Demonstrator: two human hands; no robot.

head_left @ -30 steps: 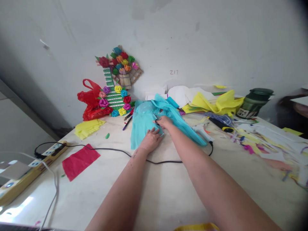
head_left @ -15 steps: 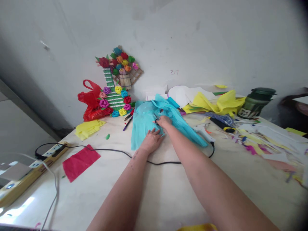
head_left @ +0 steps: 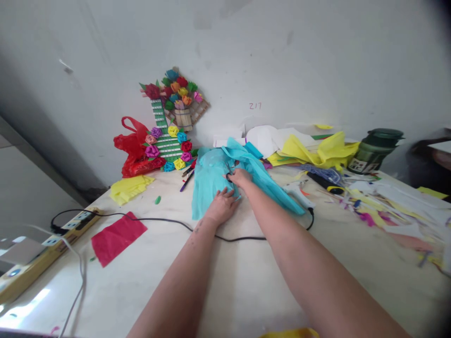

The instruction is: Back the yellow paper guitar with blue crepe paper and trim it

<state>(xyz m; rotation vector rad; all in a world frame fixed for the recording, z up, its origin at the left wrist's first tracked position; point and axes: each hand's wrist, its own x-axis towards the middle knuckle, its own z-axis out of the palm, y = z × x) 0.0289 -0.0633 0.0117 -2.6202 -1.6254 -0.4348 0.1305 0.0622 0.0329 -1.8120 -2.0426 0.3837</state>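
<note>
A pale, scuffed wall [head_left: 317,70] is rising behind a whitish table [head_left: 239,286], with paper flowers [head_left: 179,89] and a green-and-white striped frame [head_left: 169,146] leaning against it beside a red plastic bag [head_left: 132,149]. In the middle of the table, toward the wall, turquoise crepe paper [head_left: 211,171] is lying in soft, overlapping layers: its left part is spreading broad and finely wrinkled, while a longer strip is trailing off to the right, its end reaching a white glue gun [head_left: 301,197]. The layers are looking thin and slightly see-through at the folds.

The left hand [head_left: 222,205] is resting palm down at the near edge of the paper, its fingers spreading loosely and flat over it. The right hand [head_left: 241,178] is curling its fingers around the dark handle of small scissors [head_left: 229,177], whose blades are pointing away from the person, over the paper. A black cable [head_left: 243,238] is running across the table beneath both forearms, and a red paper rectangle [head_left: 119,238] is lying well apart on the left.

Compared with half a second ago, the blades are now showing clearly beyond the right hand, where they were hardly standing out before. The left hand and the paper are keeping practically the same places.
</note>
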